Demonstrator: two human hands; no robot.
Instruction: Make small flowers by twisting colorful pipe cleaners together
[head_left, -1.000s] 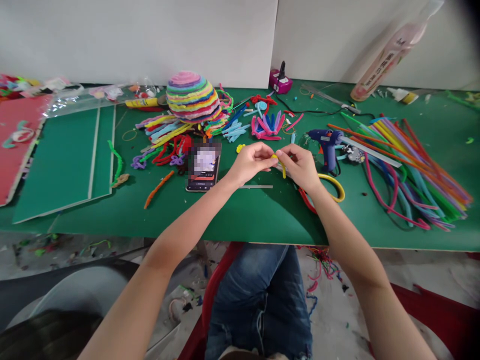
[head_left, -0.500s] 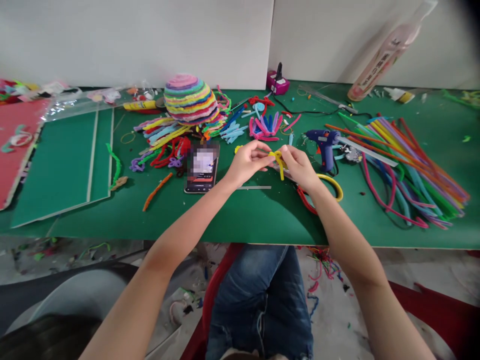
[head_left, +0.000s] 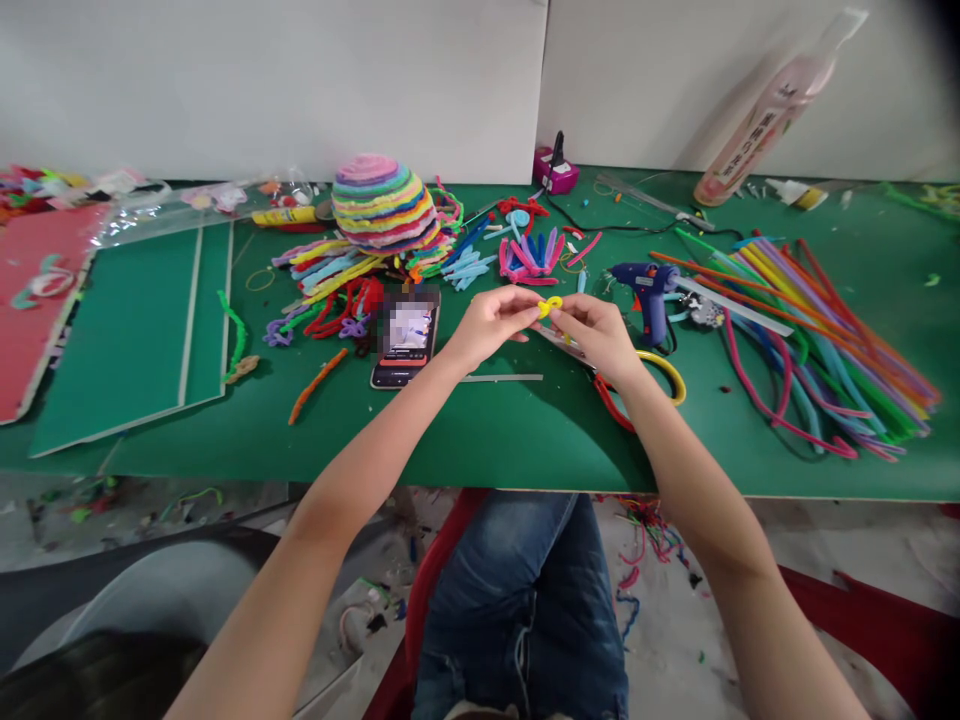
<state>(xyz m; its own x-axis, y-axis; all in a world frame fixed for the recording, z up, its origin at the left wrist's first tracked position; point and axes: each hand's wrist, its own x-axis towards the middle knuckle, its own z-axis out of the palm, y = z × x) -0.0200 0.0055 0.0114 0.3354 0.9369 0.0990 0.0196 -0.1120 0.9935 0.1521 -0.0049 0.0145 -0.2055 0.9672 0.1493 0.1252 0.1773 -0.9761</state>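
Note:
A yellow pipe cleaner, bent into a small loop, is pinched between my two hands above the table. My left hand grips its left side with thumb and fingertips. My right hand closes on the other side, and a short yellow end shows below its fingers. Beneath my right hand and wrist lie scissors with red and yellow handles, their blades partly covered. A phone with a lit screen lies left of my left hand. Right of my right hand stands a blue glue gun.
Loose pipe cleaners spread over the right side. A striped dome stands at the back left among coloured pieces. A green board lies far left, a pink bottle stands back right, and a clear stick lies in front.
The yellow pipe cleaner's hanging end has turned out of sight behind my right fingers, and a rounded loop now shows on top. Both hands stay in nearly the same place.

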